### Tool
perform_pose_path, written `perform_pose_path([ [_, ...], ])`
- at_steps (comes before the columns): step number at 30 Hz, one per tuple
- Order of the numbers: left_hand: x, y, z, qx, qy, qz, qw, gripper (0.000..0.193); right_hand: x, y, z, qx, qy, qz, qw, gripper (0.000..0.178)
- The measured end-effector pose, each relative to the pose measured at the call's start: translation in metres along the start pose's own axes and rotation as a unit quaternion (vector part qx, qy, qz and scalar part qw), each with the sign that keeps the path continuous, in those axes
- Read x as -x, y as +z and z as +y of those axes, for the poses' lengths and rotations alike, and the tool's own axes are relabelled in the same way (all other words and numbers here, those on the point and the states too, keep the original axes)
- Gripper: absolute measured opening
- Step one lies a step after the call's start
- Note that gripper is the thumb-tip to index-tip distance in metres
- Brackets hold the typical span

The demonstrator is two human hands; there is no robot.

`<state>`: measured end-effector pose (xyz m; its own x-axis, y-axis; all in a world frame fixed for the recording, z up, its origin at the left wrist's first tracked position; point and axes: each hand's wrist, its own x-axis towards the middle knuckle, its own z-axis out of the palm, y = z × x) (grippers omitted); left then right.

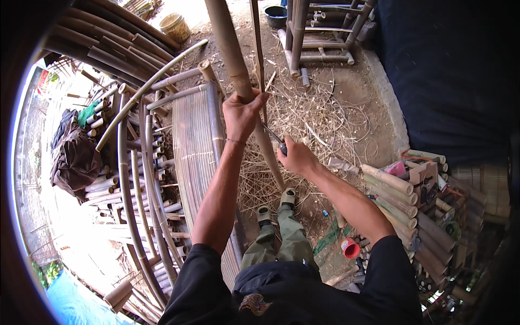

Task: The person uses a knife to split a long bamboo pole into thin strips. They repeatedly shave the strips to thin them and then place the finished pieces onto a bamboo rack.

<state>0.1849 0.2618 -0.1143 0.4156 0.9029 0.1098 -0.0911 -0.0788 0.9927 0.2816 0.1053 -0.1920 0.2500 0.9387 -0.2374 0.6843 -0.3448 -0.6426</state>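
Note:
A thick bamboo pole (231, 51) stands at a slant before me, its lower end down by my shoes. My left hand (241, 115) is wrapped round it at about the middle of the view. In my right hand (299, 157), closed just right of the pole, is a slim hand tool (277, 139) with a dark handle and a narrow metal shaft or blade. Its tip points up and left and reaches the pole just below my left hand; whether it is a knife or a chisel, I cannot tell. Behind the pole rises a thinner dark pole (258, 49).
Bamboo shavings (325, 119) litter the ground. A slatted bamboo bench (192, 141) stands close on my left, beside stacked poles (108, 184). At the right lie cut bamboo lengths (390, 184) and a red cup (350, 248). A bamboo frame (325, 58) and yellowish bucket (174, 27) stand farther off.

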Motion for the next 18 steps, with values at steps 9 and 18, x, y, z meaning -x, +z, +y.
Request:
perform_pose_path([
  [9,-0.022,0.005,-0.008,-0.033,-0.021,0.099,0.994,0.018,-0.029,0.035,0.021,-0.053,0.065,-0.043,0.996,0.031],
  [18,-0.049,0.0,-0.021,-0.039,-0.035,0.116,0.992,0.016,-0.041,0.064,0.05,0.129,0.097,-0.149,0.976,0.031],
])
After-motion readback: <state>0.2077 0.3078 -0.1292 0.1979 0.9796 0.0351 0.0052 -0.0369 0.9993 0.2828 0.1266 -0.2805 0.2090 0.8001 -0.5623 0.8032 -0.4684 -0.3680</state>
